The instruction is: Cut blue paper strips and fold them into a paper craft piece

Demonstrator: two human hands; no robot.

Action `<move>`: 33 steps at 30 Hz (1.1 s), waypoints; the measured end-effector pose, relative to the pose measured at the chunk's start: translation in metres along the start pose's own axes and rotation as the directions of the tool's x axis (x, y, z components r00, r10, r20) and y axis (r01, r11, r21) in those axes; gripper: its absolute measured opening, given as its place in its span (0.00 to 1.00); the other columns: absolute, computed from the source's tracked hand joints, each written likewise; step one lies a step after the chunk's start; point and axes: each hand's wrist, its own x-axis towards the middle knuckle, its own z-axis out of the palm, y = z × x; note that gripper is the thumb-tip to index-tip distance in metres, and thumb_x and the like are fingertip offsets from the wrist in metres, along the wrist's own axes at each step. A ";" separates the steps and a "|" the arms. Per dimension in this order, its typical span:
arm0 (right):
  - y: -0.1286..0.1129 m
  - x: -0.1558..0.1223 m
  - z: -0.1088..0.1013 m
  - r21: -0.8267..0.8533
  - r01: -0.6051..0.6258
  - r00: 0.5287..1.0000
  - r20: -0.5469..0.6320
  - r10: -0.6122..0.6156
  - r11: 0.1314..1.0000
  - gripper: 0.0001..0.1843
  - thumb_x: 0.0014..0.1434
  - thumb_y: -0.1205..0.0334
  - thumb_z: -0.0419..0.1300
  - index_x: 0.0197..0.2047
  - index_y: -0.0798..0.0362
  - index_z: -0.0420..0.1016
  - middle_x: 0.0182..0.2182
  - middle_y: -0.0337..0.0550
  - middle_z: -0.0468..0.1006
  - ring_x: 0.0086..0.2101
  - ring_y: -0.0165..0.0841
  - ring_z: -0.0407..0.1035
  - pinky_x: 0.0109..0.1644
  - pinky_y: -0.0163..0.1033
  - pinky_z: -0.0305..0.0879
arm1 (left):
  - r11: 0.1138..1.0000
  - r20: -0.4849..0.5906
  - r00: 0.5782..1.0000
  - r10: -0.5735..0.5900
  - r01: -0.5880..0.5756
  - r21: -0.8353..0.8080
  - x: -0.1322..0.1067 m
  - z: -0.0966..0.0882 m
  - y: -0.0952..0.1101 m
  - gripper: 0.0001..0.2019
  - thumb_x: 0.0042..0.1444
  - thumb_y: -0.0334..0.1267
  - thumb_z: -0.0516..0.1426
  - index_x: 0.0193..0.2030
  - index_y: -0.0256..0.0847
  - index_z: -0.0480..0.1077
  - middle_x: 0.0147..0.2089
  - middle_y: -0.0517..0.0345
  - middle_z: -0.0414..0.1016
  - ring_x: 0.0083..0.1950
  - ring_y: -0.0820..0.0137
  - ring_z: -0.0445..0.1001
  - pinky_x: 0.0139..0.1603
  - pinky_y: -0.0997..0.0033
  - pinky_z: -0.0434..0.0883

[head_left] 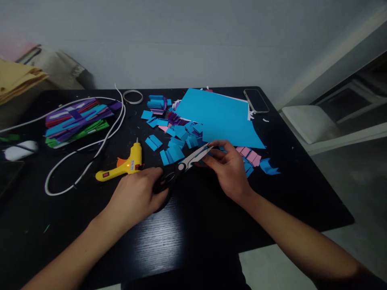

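Observation:
The black handles of a pair of scissors (182,166) are gripped by my left hand (134,193). Their blades point right and stand slightly open, with a bit of blue paper (198,152) between them. My right hand (231,171) is closed at the blade tips, its thumb and fingers pinching that blue paper, which they mostly hide. Behind the blades lie many small folded blue paper pieces (175,151). A large blue sheet (222,121) lies just beyond my right hand. Pink folded pieces (249,156) and a blue piece (268,166) rest to its right.
Left of the scissors lies a yellow glue gun (136,157) with its orange light on. A white cable (104,143) loops beside bundled coloured paper strips (78,119). A tape ring (133,96) sits at the back, a phone (256,100) at the back right corner.

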 end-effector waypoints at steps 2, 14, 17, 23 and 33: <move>-0.001 0.000 0.000 -0.007 -0.005 1.000 -0.006 0.005 1.000 0.25 0.49 0.55 0.79 0.43 0.47 0.71 0.35 0.36 0.85 0.41 0.40 0.83 0.49 0.49 0.84 | 1.000 0.004 1.000 0.003 -0.003 -0.010 0.000 0.000 0.000 0.10 0.60 0.41 0.53 0.29 0.45 0.60 0.29 0.56 0.73 0.31 0.62 0.75 0.32 0.65 0.61; 0.001 0.001 0.000 -0.023 0.000 1.000 -0.012 0.000 1.000 0.24 0.50 0.55 0.79 0.43 0.47 0.71 0.34 0.36 0.84 0.40 0.40 0.83 0.48 0.47 0.83 | 1.000 0.026 1.000 -0.017 0.017 -0.014 0.001 0.000 0.001 0.10 0.60 0.42 0.52 0.29 0.45 0.59 0.28 0.55 0.72 0.32 0.61 0.76 0.33 0.65 0.62; 0.002 0.001 0.000 -0.032 0.003 1.000 -0.011 -0.003 0.999 0.23 0.51 0.55 0.78 0.43 0.47 0.71 0.35 0.37 0.84 0.41 0.40 0.83 0.48 0.48 0.83 | 1.000 0.021 1.000 -0.018 0.018 0.001 0.001 0.001 0.001 0.10 0.61 0.42 0.51 0.29 0.45 0.59 0.28 0.55 0.72 0.32 0.60 0.76 0.33 0.64 0.62; 0.003 0.000 -0.001 -0.018 0.001 1.000 -0.011 -0.001 1.000 0.23 0.50 0.56 0.79 0.43 0.47 0.72 0.35 0.36 0.84 0.40 0.39 0.83 0.48 0.48 0.83 | 1.000 0.037 0.999 -0.014 0.014 0.010 0.001 0.002 0.000 0.11 0.62 0.43 0.52 0.29 0.45 0.59 0.29 0.55 0.73 0.33 0.60 0.76 0.35 0.64 0.63; 0.004 0.002 -0.003 -0.043 -0.008 0.999 -0.043 0.007 0.999 0.21 0.51 0.56 0.78 0.44 0.48 0.77 0.36 0.37 0.85 0.41 0.38 0.82 0.49 0.46 0.83 | 0.989 -0.071 0.993 -0.089 0.080 -0.123 0.003 -0.003 -0.003 0.17 0.62 0.49 0.53 0.24 0.44 0.61 0.22 0.59 0.69 0.24 0.67 0.70 0.29 0.67 0.59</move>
